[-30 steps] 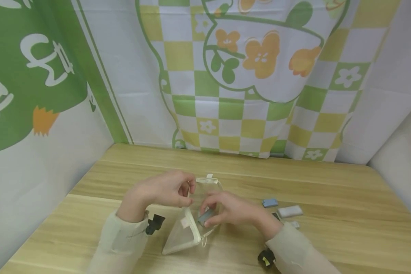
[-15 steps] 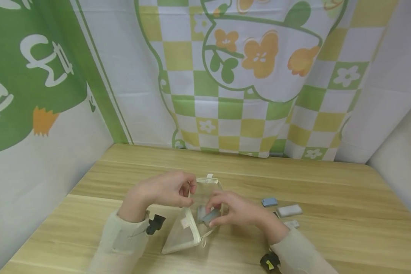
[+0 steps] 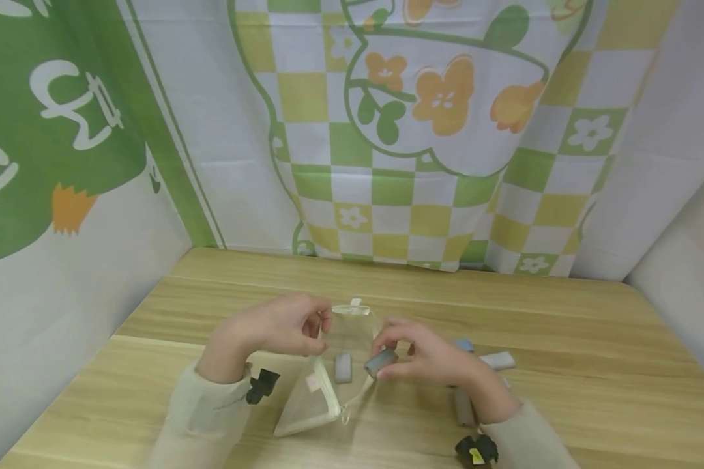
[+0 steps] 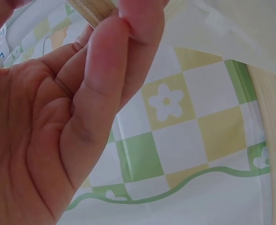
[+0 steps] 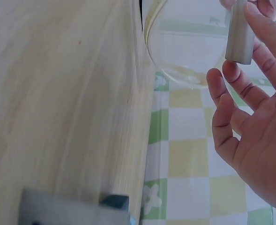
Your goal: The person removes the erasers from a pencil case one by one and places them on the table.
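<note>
A cream mesh zip pouch (image 3: 308,407) stands with its mouth spread wide on the table. The left hand (image 3: 290,326) pinches its zipped rim at the left side; in the left wrist view that zipper edge (image 4: 88,10) sits between thumb and fingers. Over the pouch's right rim, the right hand (image 3: 419,355) pinches a small grey oblong block (image 3: 381,363) between thumb and fingers. The right wrist view shows this block (image 5: 241,40) as smooth with rounded sides, the other fingers loosely bent. A second, paler grey block (image 3: 343,368) lies inside the pouch.
Right of the pouch, partly behind the right forearm, lie a blue block (image 3: 465,345), a whitish block (image 3: 497,361) and a grey-brown block (image 3: 463,407). A patterned curtain (image 3: 387,195) hangs at the table's (image 3: 258,273) back edge. Each wrist carries a black camera mount (image 3: 263,385).
The right hand has moved right with the grey block, from inside the pouch's mouth to its right rim, uncovering the paler block within. The left hand stays on the rim.
</note>
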`<state>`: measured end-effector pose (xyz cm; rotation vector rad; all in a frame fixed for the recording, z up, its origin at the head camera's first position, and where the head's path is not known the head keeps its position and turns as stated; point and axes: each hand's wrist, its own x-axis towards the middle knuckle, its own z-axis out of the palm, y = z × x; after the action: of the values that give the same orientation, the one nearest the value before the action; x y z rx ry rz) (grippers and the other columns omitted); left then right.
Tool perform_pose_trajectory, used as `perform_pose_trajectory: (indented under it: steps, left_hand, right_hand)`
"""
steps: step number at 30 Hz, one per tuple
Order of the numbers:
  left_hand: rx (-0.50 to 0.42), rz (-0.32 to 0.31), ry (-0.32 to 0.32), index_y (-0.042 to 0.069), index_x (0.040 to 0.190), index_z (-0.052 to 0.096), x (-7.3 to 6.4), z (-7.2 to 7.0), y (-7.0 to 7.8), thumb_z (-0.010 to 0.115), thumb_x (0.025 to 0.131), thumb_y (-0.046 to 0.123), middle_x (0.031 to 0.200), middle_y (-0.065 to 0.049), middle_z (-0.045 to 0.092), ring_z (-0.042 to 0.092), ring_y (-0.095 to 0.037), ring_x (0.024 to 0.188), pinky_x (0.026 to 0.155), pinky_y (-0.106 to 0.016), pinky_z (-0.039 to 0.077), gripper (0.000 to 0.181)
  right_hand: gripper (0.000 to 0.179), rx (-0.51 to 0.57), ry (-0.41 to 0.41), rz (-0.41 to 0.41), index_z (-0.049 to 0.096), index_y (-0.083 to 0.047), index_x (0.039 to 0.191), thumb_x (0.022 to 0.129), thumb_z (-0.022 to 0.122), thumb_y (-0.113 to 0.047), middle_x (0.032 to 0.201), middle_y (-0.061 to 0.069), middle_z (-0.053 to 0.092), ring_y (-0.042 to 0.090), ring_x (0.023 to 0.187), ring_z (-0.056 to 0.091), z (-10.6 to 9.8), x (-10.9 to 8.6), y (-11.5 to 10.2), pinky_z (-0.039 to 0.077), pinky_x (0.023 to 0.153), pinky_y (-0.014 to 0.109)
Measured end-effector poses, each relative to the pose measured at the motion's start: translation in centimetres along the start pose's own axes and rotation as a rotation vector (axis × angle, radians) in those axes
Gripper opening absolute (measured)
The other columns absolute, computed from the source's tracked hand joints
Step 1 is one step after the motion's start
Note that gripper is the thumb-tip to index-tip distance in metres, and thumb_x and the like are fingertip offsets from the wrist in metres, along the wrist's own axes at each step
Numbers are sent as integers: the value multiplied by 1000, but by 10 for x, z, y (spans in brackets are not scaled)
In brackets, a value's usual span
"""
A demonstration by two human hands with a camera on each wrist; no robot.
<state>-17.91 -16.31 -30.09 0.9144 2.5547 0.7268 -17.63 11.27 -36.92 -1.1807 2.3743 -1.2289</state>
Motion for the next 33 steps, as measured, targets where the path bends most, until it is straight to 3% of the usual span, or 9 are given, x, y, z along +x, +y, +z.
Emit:
perform_pose_trajectory:
  steps: [8,22,25,28,31,33]
  left_hand:
    - [3,3,8,13,91,59,-1,1,0,66,81,11,68,6,58,50,-7,60,56,-23,44,13]
    - [7,-3,10,13,91,58,-1,1,1,66,81,10,67,6,57,50,-7,59,57,-24,44,13]
    - [10,2,12,13,91,58,-2,0,1,66,81,10,67,6,57,49,-7,60,57,-23,44,13]
    - [18,4,14,13,91,59,-2,0,1,66,80,10,68,6,57,49,-7,61,58,-24,44,13]
    - [20,3,13,13,91,59,-2,0,1,66,80,11,69,5,57,50,-7,61,58,-24,44,13]
    - [18,2,13,13,91,59,-2,-1,1,66,80,11,69,5,57,50,-7,62,58,-24,44,13]
  right_hand:
    - [20,-16,18,50,69,-27,101,84,78,-29,100,-6,57,13,93,51,-4,-12,3,43,71,29]
    - [22,-57,46,37,69,-25,102,83,76,-33,101,-7,58,8,92,52,-8,-30,9,46,70,26]
    - [22,-50,51,39,69,-25,102,83,77,-31,103,-7,58,12,94,53,-8,-33,11,46,70,25]
    - [22,-36,55,53,69,-25,102,82,77,-30,103,-7,59,28,112,56,-9,-37,12,45,71,25]
    - [22,-24,58,66,68,-24,102,83,77,-30,103,-7,60,43,127,49,-10,-42,14,45,72,26]
    - [23,-18,51,71,68,-24,103,83,76,-31,103,-6,59,38,117,54,-11,-45,14,46,72,25]
